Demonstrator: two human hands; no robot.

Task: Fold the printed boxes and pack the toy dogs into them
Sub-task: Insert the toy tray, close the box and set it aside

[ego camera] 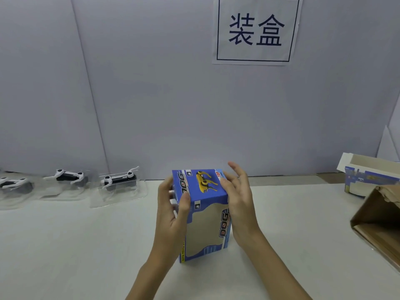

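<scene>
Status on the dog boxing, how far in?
Done: one blue printed box stands folded upright on the white table, top flap down; its window shows no toy. In hand: left hand grips its left side, right hand presses the right edge. Left: three black-and-white toy dogs sit unpacked in clear trays at left; flat printed boxes wait far right.

You have a blue printed box [204, 215] standing upright, top flap closed. Three black-and-white toy dogs [120, 179] in clear trays sit far left on the bench [86, 245].
</scene>
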